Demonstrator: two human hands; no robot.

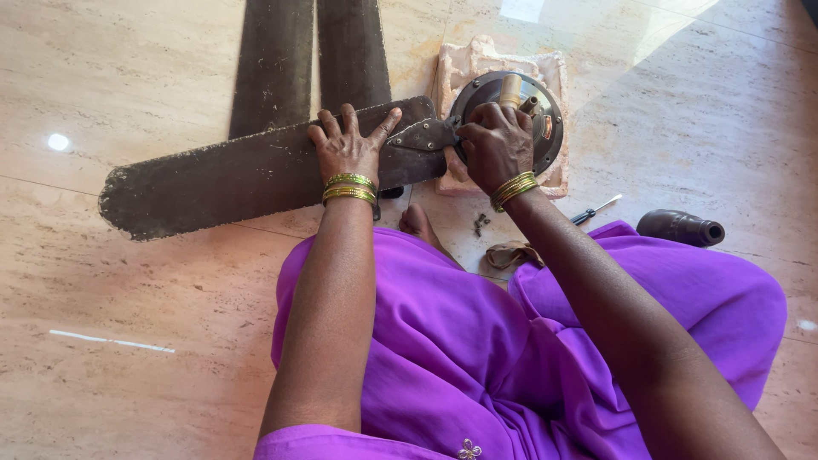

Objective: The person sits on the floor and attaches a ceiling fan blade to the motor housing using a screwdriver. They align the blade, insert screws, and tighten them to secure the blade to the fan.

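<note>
Head cam: L hand [347, 146] flat on fan blade [247, 175]; R hand [497, 145] on motor hub [545, 119].

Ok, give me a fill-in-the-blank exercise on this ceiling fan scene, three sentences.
1. The left hand presses flat on a dusty fan ____.
2. The fan motor rests on a folded ____ on the floor.
3. The screwdriver lies to the ____ of the dark cup-shaped cover, while the right hand works at the motor.

Missing words: blade; cloth; left
</note>
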